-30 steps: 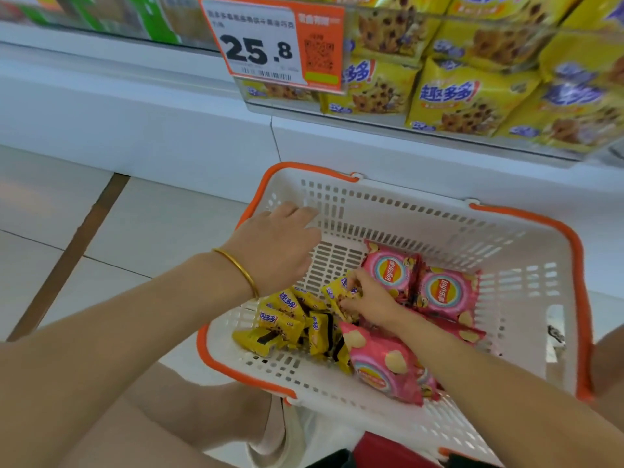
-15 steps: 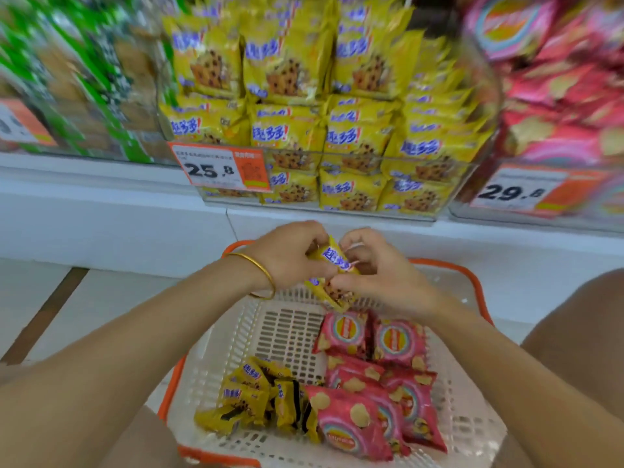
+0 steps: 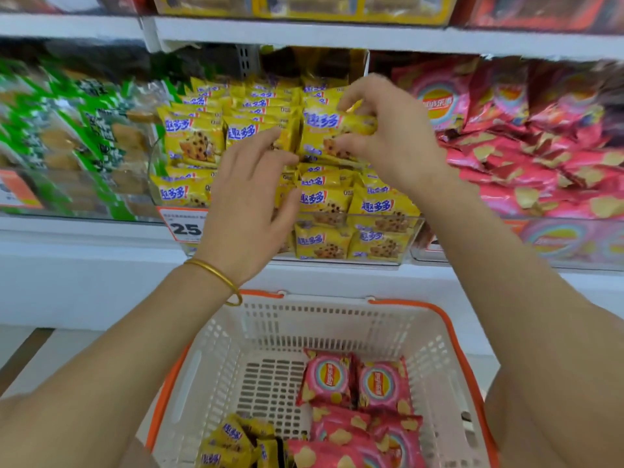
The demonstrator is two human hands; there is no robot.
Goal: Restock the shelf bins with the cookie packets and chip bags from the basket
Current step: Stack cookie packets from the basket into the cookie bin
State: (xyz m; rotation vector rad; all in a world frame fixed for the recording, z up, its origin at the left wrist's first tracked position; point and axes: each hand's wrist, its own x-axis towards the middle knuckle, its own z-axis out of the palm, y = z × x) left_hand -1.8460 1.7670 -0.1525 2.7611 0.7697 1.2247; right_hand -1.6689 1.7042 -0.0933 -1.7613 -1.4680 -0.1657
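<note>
My right hand (image 3: 400,143) pinches a yellow cookie packet (image 3: 322,128) between thumb and fingers, holding it on top of the pile in the clear cookie bin (image 3: 388,260). Beside it, my left hand (image 3: 250,197) has relaxed fingers whose tips reach the stacked yellow packets, and it holds nothing. Below, the white basket with an orange rim (image 3: 452,332) contains several pink chip bags (image 3: 329,380) on the right. A few yellow cookie packets (image 3: 233,440) lie at its near left.
To the right of the cookie bin sits a bin heaped with pink chip bags (image 3: 540,163). Green snack packets (image 3: 84,130) fill the bin on the left. An orange price tag (image 3: 184,228) hangs on the shelf edge, and another shelf (image 3: 304,32) runs close above.
Both hands rose from over the basket to the cookie bin. The packet, held between both hands before, is now in the right hand alone on the pile; the left hand let go.
</note>
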